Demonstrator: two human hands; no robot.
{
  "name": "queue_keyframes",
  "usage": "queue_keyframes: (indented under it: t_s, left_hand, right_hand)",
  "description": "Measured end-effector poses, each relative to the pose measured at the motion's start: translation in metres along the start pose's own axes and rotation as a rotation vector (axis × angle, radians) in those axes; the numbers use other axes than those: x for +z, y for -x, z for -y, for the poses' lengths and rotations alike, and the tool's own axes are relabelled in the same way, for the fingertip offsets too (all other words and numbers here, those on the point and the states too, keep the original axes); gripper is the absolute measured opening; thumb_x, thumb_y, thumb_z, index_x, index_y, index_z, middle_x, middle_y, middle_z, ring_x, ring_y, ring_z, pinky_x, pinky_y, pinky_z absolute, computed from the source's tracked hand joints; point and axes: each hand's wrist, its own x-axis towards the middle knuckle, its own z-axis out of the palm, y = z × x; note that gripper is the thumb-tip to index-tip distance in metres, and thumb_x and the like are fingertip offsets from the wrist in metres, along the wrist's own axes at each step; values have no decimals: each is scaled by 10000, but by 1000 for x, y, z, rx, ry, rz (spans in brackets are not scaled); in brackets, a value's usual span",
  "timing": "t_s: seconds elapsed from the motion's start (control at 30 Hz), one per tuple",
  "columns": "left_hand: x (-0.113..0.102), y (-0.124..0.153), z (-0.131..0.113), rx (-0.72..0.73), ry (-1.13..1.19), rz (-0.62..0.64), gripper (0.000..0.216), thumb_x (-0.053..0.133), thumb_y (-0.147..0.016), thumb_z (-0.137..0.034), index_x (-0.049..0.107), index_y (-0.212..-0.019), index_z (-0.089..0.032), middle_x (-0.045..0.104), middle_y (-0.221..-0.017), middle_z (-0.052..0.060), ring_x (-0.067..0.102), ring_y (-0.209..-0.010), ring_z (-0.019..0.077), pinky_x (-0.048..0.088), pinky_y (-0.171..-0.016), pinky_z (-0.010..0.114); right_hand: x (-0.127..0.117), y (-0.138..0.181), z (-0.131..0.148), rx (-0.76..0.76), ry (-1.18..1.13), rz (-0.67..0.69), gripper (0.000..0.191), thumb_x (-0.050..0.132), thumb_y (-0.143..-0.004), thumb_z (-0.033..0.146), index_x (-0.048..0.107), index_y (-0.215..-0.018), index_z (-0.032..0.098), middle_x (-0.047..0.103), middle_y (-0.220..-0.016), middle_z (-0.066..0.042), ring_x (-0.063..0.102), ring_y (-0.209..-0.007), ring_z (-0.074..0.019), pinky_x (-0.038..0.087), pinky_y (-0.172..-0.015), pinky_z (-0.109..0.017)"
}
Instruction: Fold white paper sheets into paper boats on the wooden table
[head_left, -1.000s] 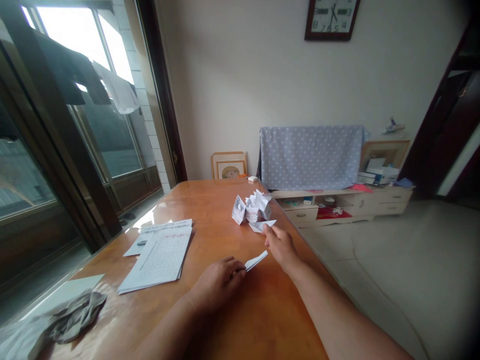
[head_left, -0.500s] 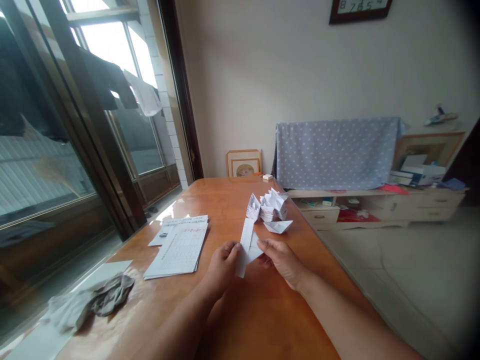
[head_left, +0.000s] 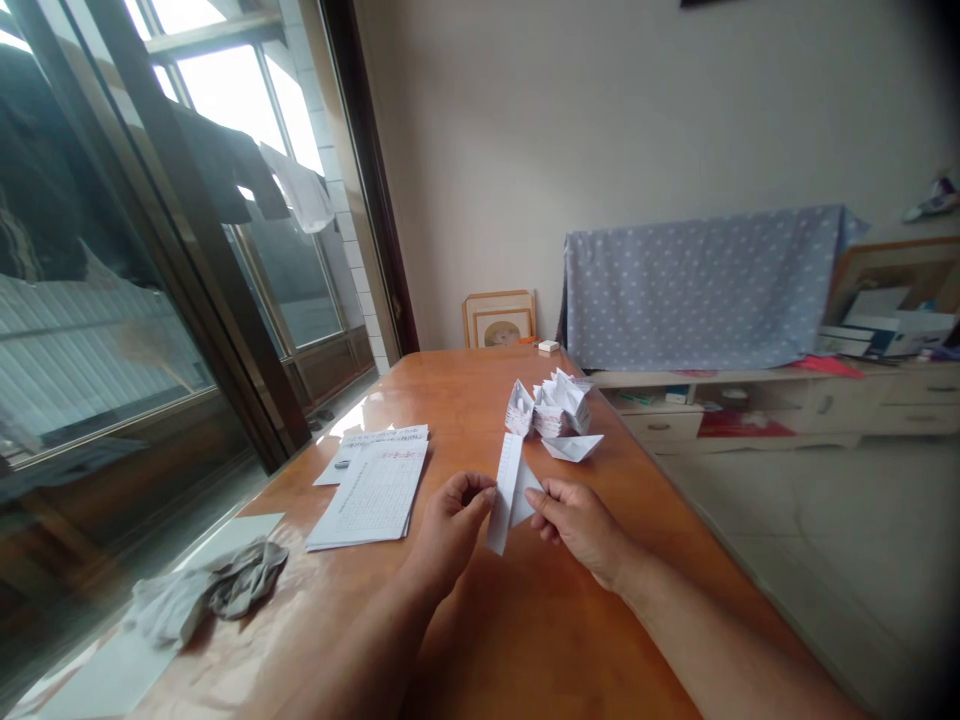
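A partly folded sheet of white paper (head_left: 507, 492) is held up over the table between both hands. It has a long straight flap on the left and a triangular part on the right. My left hand (head_left: 454, 520) pinches the flap's left edge, thumb on top. My right hand (head_left: 577, 525) grips the triangular part's right corner, its fingers curled beneath. Just beyond the paper stand several folded paper boats (head_left: 556, 402) bunched together, and a single paper boat (head_left: 572, 447) sits nearer, to the right.
On the left of the wooden table (head_left: 457, 390) lies a stack of printed sheets (head_left: 367, 497). Nearer, a crumpled grey cloth (head_left: 247, 578) rests by a pale sheet (head_left: 112, 680). A small white box (head_left: 549, 346) is at the far edge. A low cabinet (head_left: 750, 410) stands beyond, right.
My view has turned slightly, so most things appear shifted to the right. Both hands keep hold of the folded paper, which has barely changed shape.
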Motion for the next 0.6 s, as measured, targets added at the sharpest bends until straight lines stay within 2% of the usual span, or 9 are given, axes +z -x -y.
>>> queue_keyframes:
  t_s: [0.33,0.43,0.6]
  left_hand:
    - [0,3,-3,-44,120,37,206,715,-806,-356,636,-814,-167,615,-777,19,529,-742,153,424,-717,271]
    - [0,3,-4,-51,115,2,221,725,-792,-364,660,-859,-163,633,-815,29,536,-751,156,430,-724,273]
    - [0,4,-6,-81,105,12,277,731,-779,-383,707,-942,-161,692,-906,62,578,-801,182,447,-734,285]
  right_hand:
    - [-1,-3,0,-7,64,-58,393,620,-876,554,604,-770,176,614,-671,-12,518,-594,-126,407,-579,-255]
    - [-1,-2,0,-12,55,-43,398,625,-869,571,617,-787,181,622,-681,-16,525,-604,-133,413,-587,-261]
    - [-2,-2,-2,-24,59,-42,420,637,-848,597,614,-760,187,629,-677,-22,535,-606,-144,406,-581,-271]
